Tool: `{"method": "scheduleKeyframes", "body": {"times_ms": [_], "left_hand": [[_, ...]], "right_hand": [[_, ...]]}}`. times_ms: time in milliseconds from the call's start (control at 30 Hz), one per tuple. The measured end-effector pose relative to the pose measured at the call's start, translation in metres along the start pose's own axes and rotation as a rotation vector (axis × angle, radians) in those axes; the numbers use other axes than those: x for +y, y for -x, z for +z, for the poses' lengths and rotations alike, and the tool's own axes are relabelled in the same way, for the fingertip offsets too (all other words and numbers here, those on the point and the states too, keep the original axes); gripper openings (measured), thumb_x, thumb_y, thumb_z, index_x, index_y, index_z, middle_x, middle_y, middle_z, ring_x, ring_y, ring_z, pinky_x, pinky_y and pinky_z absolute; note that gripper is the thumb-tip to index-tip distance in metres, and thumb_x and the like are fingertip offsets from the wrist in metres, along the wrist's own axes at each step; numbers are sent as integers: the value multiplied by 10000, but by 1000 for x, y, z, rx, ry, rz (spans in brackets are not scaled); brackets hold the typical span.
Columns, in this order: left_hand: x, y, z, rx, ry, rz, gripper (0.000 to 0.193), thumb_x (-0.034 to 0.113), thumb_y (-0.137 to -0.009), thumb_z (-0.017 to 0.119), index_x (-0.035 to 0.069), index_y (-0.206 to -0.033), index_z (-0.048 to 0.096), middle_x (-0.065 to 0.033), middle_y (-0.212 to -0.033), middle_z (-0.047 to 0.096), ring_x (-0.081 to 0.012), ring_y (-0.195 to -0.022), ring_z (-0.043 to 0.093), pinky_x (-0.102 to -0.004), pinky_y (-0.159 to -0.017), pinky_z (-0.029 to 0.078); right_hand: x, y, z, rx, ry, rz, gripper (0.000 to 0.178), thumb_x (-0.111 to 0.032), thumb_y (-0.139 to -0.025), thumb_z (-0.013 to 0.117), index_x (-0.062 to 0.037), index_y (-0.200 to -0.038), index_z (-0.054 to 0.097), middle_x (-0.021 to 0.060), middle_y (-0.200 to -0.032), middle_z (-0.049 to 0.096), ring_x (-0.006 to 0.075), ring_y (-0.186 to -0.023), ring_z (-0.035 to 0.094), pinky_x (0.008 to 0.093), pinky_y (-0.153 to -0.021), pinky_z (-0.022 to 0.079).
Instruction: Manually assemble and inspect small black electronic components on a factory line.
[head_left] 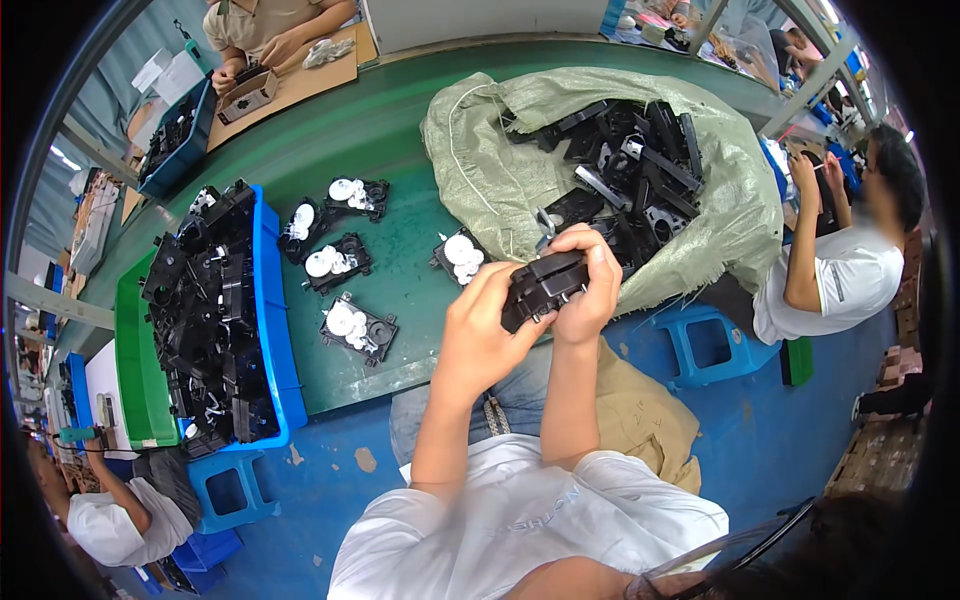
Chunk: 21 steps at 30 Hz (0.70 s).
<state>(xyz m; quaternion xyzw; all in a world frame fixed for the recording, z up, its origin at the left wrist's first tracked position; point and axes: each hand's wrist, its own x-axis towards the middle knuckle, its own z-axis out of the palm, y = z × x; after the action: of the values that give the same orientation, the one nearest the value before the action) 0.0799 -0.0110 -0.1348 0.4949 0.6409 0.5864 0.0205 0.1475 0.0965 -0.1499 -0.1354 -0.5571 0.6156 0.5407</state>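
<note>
Both my hands grip a black plastic housing (545, 290) over the near edge of the green table. My left hand (482, 325) is closed round its left side, and my right hand (590, 295) is closed on its right side. Just beyond my left hand lies a black gearbox half with white gears (462, 257). Several more black housings with white gears, such as one at the near side (358, 328), lie on the table to the left. Beyond my right hand, a pale green woven sack (730, 150) gapes open, full of black plastic parts (640, 165).
A blue bin (280, 330) heaped with black parts stands left, beside a green bin (140, 370). Across the green table (390, 150), a person works over a small cardboard box (248, 97). Another person in white (835, 275) sits right, near a blue stool (705, 345).
</note>
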Motion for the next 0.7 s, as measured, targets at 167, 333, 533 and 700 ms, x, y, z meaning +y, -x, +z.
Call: {"method": "scheduleKeyframes", "body": {"times_ms": [167, 333, 533, 700], "left_hand": [[1, 4, 7, 15, -51, 16, 479, 61, -614, 802, -29, -1053, 631, -145, -956, 698, -264, -759, 655, -327, -700, 529], [2, 6, 5, 22, -71, -51, 462, 70, -624, 800, -14, -1048, 637, -126, -939, 704, -257, -740, 663, -324, -676, 528], [0, 3, -13, 92, -115, -34, 449, 87, -632, 814, -28, -1032, 645, -129, -927, 704, -243, -710, 648, -309, -646, 516], [17, 21, -84, 173, -399, 32, 445, 88, -631, 826, -35, -1019, 647, -129, -932, 699, -230, -697, 638, -295, -637, 509]], "right_hand": [[-2, -9, -4, -13, 28, -71, 345, -234, -958, 370, -13, -791, 575, 132, -783, 560, 190, -721, 495, 295, -704, 398], [0, -14, -4, -77, 77, -51, 329, -212, -956, 370, -16, -778, 565, 123, -768, 554, 186, -707, 482, 290, -694, 393], [11, -8, 5, -105, 17, -38, 322, -225, -979, 391, -16, -861, 606, 123, -880, 591, 184, -781, 501, 291, -755, 413], [5, 16, 86, -20, -366, 202, 297, -231, -985, 381, -16, -966, 585, 134, -954, 598, 182, -815, 526, 295, -772, 431]]}}
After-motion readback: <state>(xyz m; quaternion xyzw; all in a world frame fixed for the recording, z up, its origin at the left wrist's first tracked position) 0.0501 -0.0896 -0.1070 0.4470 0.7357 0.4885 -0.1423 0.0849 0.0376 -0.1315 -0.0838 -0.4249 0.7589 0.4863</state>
